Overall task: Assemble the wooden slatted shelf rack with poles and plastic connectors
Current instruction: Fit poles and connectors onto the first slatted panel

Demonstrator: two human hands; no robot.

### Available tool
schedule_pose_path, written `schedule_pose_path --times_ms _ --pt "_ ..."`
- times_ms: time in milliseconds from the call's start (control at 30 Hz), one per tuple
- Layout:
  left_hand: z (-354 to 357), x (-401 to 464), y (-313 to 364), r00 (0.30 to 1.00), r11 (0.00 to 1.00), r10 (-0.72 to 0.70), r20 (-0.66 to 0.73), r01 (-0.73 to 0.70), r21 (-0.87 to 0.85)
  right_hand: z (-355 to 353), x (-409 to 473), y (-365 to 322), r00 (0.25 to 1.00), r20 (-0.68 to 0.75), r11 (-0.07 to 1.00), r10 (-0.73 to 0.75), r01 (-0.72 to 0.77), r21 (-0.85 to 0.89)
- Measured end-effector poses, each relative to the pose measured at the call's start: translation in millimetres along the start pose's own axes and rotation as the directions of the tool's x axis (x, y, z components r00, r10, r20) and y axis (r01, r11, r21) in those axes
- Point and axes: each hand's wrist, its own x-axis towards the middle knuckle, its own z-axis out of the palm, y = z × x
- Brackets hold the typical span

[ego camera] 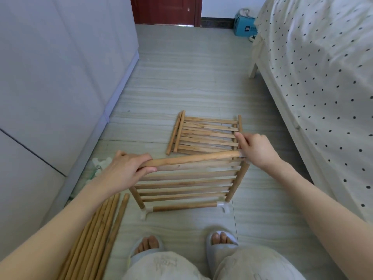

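A partly built rack (pixel 185 186) stands on the floor in front of my feet, with a slatted shelf between two upright poles and white plastic connectors (pixel 223 206) at its lower corners. My left hand (pixel 125 168) grips the left end of a round wooden pole (pixel 191 159) lying across the top. My right hand (pixel 256 148) holds the pole's right end at a white connector (pixel 243 155) on top of the right upright. Two more slatted panels (pixel 203 136) lie stacked flat on the floor just behind.
A bundle of loose poles (pixel 96 233) lies on the floor at my left. Spare white connectors (pixel 101 164) sit by the grey cabinet (pixel 50 87). A bed with a dotted sheet (pixel 323 77) runs along the right. A blue box (pixel 245 27) stands by the far wall.
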Motion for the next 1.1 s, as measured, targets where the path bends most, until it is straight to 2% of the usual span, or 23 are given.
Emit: schedule_pose_path --times_ms 67,100,167,267,367,433,500,600,733,800,833,867,900,967,1000,1033,1100 --pt "-2 -2 1 1.0 0.996 -0.003 -0.019 0.001 -0.093 5 -6 -12 0.983 -0.011 0.947 -0.181 0.171 -0.271" --pt "-2 -3 1 1.0 0.989 -0.001 -0.027 -0.003 -0.145 10 -10 -21 0.963 0.033 0.908 -0.268 0.264 -0.326" --pt "-1 -5 0 0.998 0.975 -0.031 -0.048 0.02 -0.22 25 -18 -41 0.906 0.172 0.84 -0.387 0.423 -0.34" --pt "3 -19 -8 0.985 0.918 -0.149 -0.085 0.106 -0.383 46 -23 -67 0.836 0.303 0.766 -0.458 0.544 -0.343" --pt "8 -40 -11 0.95 0.744 -0.296 -0.096 0.167 -0.647 59 -15 -84 0.792 0.391 0.708 -0.469 0.602 -0.369" --pt "14 -47 -8 0.917 0.639 -0.386 -0.1 0.188 -0.746 69 -8 -97 0.769 0.461 0.727 -0.443 0.609 -0.317" --pt "21 -47 -4 0.875 0.591 -0.467 -0.128 0.201 -0.781 81 1 -112 0.763 0.506 0.778 -0.402 0.577 -0.251" --pt "24 -38 -1 0.815 0.496 -0.559 -0.149 0.186 -0.848 95 15 -125 0.785 0.473 0.794 -0.4 0.555 -0.247" --pt "25 -28 -13 0.81 0.384 -0.573 -0.129 0.126 -0.915 102 28 -118 0.801 0.397 0.75 -0.448 0.578 -0.321" --pt "29 -29 -29 0.783 0.227 -0.611 -0.121 0.027 -0.974 104 30 -115 0.811 0.367 0.733 -0.455 0.575 -0.362" --pt "36 -30 -41 0.753 0.138 -0.651 -0.094 -0.005 -0.99 104 31 -113 0.814 0.355 0.723 -0.459 0.575 -0.383" --pt "46 -32 -55 0.713 0.091 -0.699 -0.058 0.008 -0.996 105 31 -113 0.816 0.347 0.716 -0.462 0.574 -0.397" --pt "59 -33 -69 0.66 0.094 -0.751 -0.013 0.087 -0.992 106 32 -112 0.818 0.345 0.713 -0.46 0.572 -0.406" --pt "92 -37 -95 0.555 0.168 -0.829 0.073 0.371 -0.913 105 32 -111 0.829 0.347 0.725 -0.44 0.555 -0.407" --pt "110 -38 -107 0.531 0.22 -0.841 0.103 0.511 -0.831 104 32 -110 0.834 0.35 0.733 -0.426 0.545 -0.406" --pt "126 -38 -118 0.541 0.298 -0.833 0.117 0.617 -0.729 103 33 -110 0.839 0.356 0.741 -0.411 0.535 -0.406" --pt "152 -35 -135 0.627 0.488 -0.768 0.135 0.707 -0.512 102 37 -110 0.844 0.368 0.749 -0.39 0.523 -0.406"
